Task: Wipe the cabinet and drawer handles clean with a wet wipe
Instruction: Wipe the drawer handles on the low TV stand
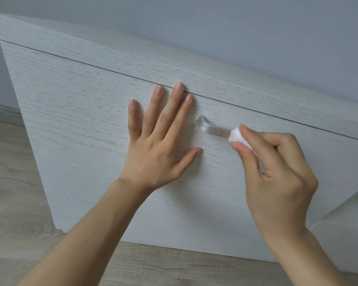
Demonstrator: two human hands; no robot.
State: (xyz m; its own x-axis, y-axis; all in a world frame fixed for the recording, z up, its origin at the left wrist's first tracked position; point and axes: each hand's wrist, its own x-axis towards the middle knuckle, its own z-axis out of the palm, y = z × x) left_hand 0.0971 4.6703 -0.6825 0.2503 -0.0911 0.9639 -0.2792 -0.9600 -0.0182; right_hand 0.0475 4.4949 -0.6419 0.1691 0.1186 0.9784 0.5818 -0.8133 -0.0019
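The whitewashed wood-grain drawer front (pixel 81 120) fills the middle of the frame, under the matching cabinet top (pixel 174 65). The left hand (pixel 153 145) lies flat on the panel at centre with its fingers (pixel 174 112) straight and spread. This brace is worth having, since rubbing could otherwise rock the drawer.

At centre right, the right hand (pixel 277 172) pinches a folded white wet wipe (pixel 239 138) between thumb and fingers. It presses the end of the wipe against the curved brushed-silver metal handle (pixel 209 127). An orange-brown smudge (pixel 222 133) sits on the bar just beside the wipe. Short, firm strokes leftward over that spot, then round the curved end and underneath, should serve best. The right hand hides the handle's far end, which may need a pass too.

A pale blue-grey wall (pixel 236 34) fills the top of the frame. A grey wood-look floor (pixel 12 182) shows at lower left and along the bottom.
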